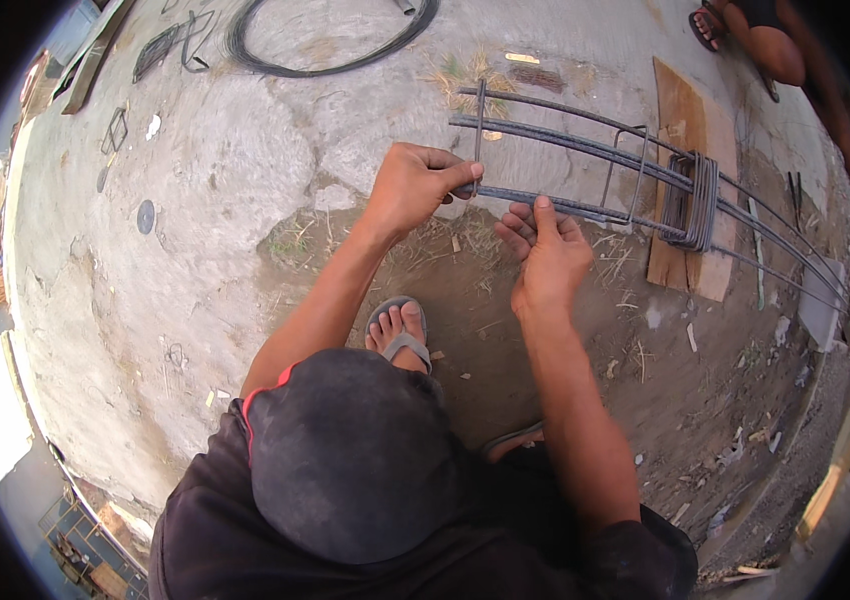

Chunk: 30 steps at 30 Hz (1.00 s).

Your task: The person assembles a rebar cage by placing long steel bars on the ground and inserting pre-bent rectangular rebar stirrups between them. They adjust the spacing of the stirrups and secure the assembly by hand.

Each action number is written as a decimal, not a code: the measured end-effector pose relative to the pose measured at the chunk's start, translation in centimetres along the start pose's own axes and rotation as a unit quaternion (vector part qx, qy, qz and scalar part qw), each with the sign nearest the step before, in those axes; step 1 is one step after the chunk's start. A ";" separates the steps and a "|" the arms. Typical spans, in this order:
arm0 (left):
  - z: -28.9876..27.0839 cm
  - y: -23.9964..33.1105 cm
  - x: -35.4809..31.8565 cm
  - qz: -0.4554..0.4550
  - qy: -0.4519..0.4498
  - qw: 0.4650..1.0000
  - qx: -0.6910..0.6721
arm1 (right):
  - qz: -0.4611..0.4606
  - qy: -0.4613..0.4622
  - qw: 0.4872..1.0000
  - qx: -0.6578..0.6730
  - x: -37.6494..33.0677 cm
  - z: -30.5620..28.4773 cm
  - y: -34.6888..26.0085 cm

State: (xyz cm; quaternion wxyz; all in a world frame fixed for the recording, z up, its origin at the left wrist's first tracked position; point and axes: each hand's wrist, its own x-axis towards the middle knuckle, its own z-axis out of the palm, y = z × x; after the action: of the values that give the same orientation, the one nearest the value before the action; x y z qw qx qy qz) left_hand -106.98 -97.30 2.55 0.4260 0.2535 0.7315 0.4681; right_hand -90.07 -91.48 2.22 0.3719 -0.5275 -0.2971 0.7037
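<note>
A cage of long steel rebars (565, 140) runs from in front of me to the far right. My left hand (415, 188) is closed around the near corner of the end stirrup (480, 130), where it meets the end of the nearest rebar (585, 208). Just below that bar is my right hand (553, 262), palm up, fingers loosely curled and apart, with the thumb tip at the bar. A second stirrup (638, 180) stands tilted farther along. Several more stirrups (690, 200) are bunched around the bars over a wooden board.
The wooden board (680, 120) lies under the cage at right. A coil of wire (330, 72) is on the concrete at the top, with loose bent bars (160, 50) left of it. Another person's leg (775, 50) shows at upper right. My sandalled foot (400, 335) is below the cage.
</note>
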 end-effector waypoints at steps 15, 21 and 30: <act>-0.4 0.1 0.7 -0.016 -0.038 0.999 0.019 | 0.012 -0.035 0.997 -0.075 1.0 -0.9 -0.9; 0.1 -0.4 1.2 0.026 -0.019 0.999 0.017 | 0.026 -0.049 0.996 -0.072 1.2 -1.5 -1.4; 1.0 -0.2 0.7 0.000 -0.015 1.000 -0.011 | 0.025 -0.058 0.995 -0.071 1.7 -1.8 -1.4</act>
State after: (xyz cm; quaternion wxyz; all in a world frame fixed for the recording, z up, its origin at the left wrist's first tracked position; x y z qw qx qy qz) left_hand -106.51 -96.35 1.88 0.4397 0.2554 0.7200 0.4723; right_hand -88.28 -89.26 1.97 0.2975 -0.5181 -0.3538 0.7197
